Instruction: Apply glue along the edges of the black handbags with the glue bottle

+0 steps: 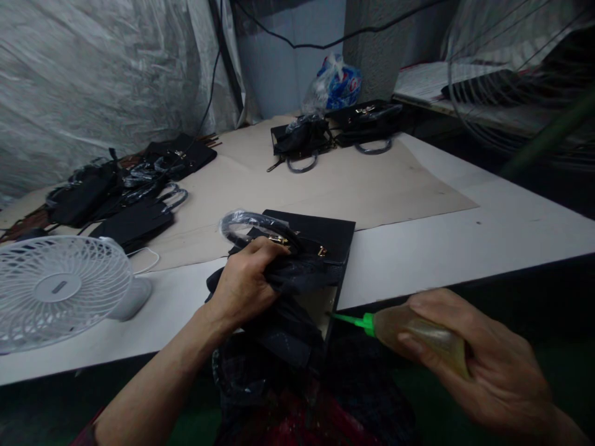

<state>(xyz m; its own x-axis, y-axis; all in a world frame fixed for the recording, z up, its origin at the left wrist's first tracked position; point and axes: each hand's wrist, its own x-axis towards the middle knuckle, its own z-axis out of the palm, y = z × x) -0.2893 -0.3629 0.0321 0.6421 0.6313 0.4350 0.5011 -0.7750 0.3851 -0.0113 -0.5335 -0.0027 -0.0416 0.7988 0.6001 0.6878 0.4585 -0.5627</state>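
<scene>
A black handbag [320, 232] lies at the front edge of the table, partly hanging over it, with gold-coloured fittings and a handle wrapped in clear plastic. My left hand [248, 275] is closed on the bag's black material near the fittings. In my right hand [483, 359] is a squeeze bottle [421, 334] with a green nozzle, held on its side and holding a yellowish-brown content. The nozzle tip is at the bag's right edge, by a pale inner panel [318, 310]; whether it touches I cannot tell.
A white fan [60, 288] stands at the left front. Several black bags [127, 220] are piled at the far left; others [302, 139] lie at the back. Brown paper [242, 164] covers part of the white table [525, 229]. A blurred wire fan guard [502, 93] juts in at upper right.
</scene>
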